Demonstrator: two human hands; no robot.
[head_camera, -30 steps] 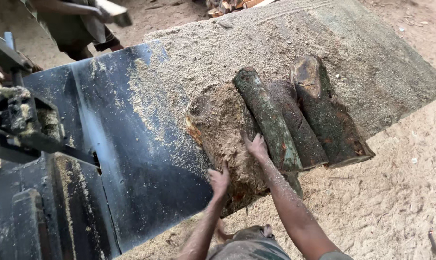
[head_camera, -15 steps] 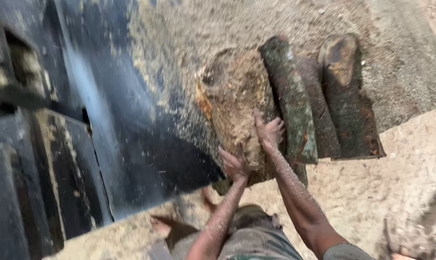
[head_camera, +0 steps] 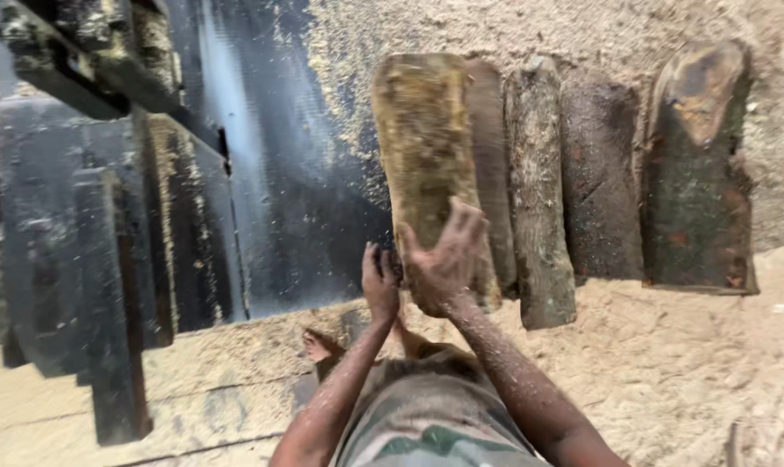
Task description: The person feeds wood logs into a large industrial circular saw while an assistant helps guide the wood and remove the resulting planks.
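At far left we see dark metal machine parts (head_camera: 106,216) beside a sawdust-strewn black table (head_camera: 297,199). Our left hand (head_camera: 380,285) touches the near end of a yellowish log slab (head_camera: 426,156), fingers loosely curled; our right hand (head_camera: 444,259) presses flat on it, grip wide. Three darker logs (head_camera: 599,182) lie rightward.

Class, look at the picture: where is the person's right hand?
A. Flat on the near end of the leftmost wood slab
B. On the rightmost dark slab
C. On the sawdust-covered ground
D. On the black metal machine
A: the right hand lies spread on the near end of the leftmost wood slab, with the left hand beside it at that slab's edge.
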